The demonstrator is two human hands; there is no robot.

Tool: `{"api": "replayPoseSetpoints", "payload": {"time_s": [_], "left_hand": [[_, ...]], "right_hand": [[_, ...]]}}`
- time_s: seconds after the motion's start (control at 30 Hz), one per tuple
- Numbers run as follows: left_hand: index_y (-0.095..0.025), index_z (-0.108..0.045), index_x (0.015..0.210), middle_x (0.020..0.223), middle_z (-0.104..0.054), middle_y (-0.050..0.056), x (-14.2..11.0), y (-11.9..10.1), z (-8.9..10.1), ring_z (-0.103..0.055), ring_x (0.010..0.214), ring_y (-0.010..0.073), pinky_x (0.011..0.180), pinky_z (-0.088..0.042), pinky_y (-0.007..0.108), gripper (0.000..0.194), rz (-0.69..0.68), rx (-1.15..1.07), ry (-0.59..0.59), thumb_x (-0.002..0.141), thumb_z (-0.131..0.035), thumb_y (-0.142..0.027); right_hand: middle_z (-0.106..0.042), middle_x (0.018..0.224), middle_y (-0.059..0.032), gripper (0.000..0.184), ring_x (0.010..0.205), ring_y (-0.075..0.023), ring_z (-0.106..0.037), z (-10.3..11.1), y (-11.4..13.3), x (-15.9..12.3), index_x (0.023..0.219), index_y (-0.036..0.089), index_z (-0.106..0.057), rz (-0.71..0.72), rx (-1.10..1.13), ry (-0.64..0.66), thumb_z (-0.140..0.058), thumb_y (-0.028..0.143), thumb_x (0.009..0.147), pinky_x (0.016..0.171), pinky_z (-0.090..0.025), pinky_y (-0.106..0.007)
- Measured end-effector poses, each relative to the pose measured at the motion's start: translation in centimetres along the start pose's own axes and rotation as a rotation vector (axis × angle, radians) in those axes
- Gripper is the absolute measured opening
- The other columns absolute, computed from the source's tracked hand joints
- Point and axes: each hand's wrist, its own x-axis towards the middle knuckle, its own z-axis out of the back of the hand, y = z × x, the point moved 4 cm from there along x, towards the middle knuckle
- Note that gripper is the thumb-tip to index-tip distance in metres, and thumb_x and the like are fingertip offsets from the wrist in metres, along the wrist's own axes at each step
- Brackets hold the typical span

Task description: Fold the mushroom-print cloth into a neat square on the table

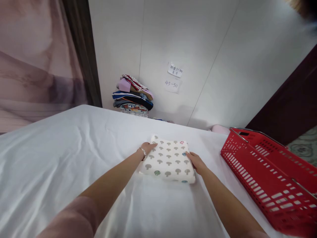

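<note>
A folded white cloth (168, 160) printed with grey mushrooms lies on the white-covered table (119, 198). A few of its mushrooms are green, blue or red. My left hand (148, 147), with a silver bracelet at the wrist, grips the cloth's left edge, thumb on top. On the opposite edge my right hand (196, 161) holds the cloth in the same way, its thumb near a blue mushroom. The fingers of both hands are partly hidden under or behind the cloth.
A red plastic basket (262, 165) with metal handles stands at the right. Behind the table's far edge rises a stack of folded clothes (133, 94) by the wall. Handwritten paper signs (172, 85) hang there. A pinkish curtain (37, 59) hangs at the left.
</note>
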Motion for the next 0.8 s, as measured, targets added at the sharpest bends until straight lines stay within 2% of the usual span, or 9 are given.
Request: {"api": "replayPoseSetpoints", "payload": {"time_s": [0.17,0.33,0.47,0.53,0.63,0.73,0.8], "left_hand": [[-0.015,-0.063,0.089,0.089,-0.070,0.007,0.0,0.1,0.2,-0.066,0.078,0.0208,0.060,-0.049,0.024,0.031,-0.079,0.083,0.014,0.072,-0.062,-0.041],[-0.013,-0.062,0.084,0.088,-0.069,0.012,0.6,0.4,0.5,-0.066,0.077,0.0234,0.059,-0.047,0.026,0.028,-0.033,0.173,-0.003,0.071,-0.061,-0.038],[-0.014,-0.061,0.086,0.089,-0.069,0.012,1.1,-0.3,0.4,-0.065,0.078,0.0247,0.060,-0.047,0.029,0.035,-0.055,0.230,-0.005,0.071,-0.060,-0.046],[-0.016,-0.061,0.091,0.094,-0.068,0.011,1.2,-0.6,0.2,-0.065,0.083,0.0239,0.064,-0.047,0.028,0.037,-0.098,0.256,-0.022,0.074,-0.056,-0.048],[-0.017,-0.059,0.097,0.103,-0.066,0.011,1.3,-0.6,0.0,-0.062,0.094,0.0249,0.072,-0.046,0.029,0.034,-0.134,0.318,-0.056,0.077,-0.052,-0.044],[-0.014,-0.059,0.100,0.104,-0.065,0.015,1.4,-0.3,-0.1,-0.061,0.096,0.0285,0.075,-0.046,0.032,0.036,-0.113,0.396,-0.062,0.075,-0.054,-0.040],[-0.014,-0.057,0.105,0.106,-0.064,0.017,1.5,-0.3,-0.1,-0.060,0.099,0.0303,0.078,-0.045,0.035,0.041,-0.115,0.438,-0.067,0.074,-0.055,-0.041]], "right_hand": [[-0.069,0.093,-0.0089,0.044,0.078,-0.0199,-0.066,-0.4,0.5,-0.8,0.111,0.015,-0.057,0.142,-0.005,-0.082,-0.065,0.034,0.072,0.064,-0.052,-0.027],[-0.069,0.095,-0.0101,0.052,0.078,-0.0195,-0.066,-0.5,0.1,-0.7,0.120,0.015,-0.053,0.080,-0.068,-0.095,-0.064,0.035,0.073,0.065,-0.052,-0.027],[-0.065,0.106,-0.0126,0.060,0.083,-0.0210,-0.065,-0.2,0.3,0.4,0.125,0.015,-0.048,0.052,-0.168,-0.119,-0.061,0.044,0.074,0.066,-0.052,-0.029],[-0.066,0.103,-0.0110,0.054,0.084,-0.0209,-0.064,-0.1,0.7,1.0,0.122,0.015,-0.051,0.154,-0.268,-0.165,-0.056,0.044,0.077,0.070,-0.051,-0.030],[-0.066,0.102,-0.0086,0.045,0.092,-0.0217,-0.061,-0.2,0.9,1.5,0.120,0.017,-0.053,0.313,-0.547,-0.241,-0.048,0.040,0.081,0.081,-0.046,-0.032],[-0.063,0.109,-0.0124,0.047,0.101,-0.0254,-0.058,-0.5,0.5,1.4,0.124,0.016,-0.049,0.260,-0.835,-0.238,-0.043,0.040,0.083,0.085,-0.043,-0.035],[-0.062,0.110,-0.0149,0.049,0.102,-0.0274,-0.057,-0.6,0.3,1.1,0.126,0.015,-0.047,0.213,-0.944,-0.223,-0.039,0.041,0.086,0.085,-0.042,-0.037]]}}
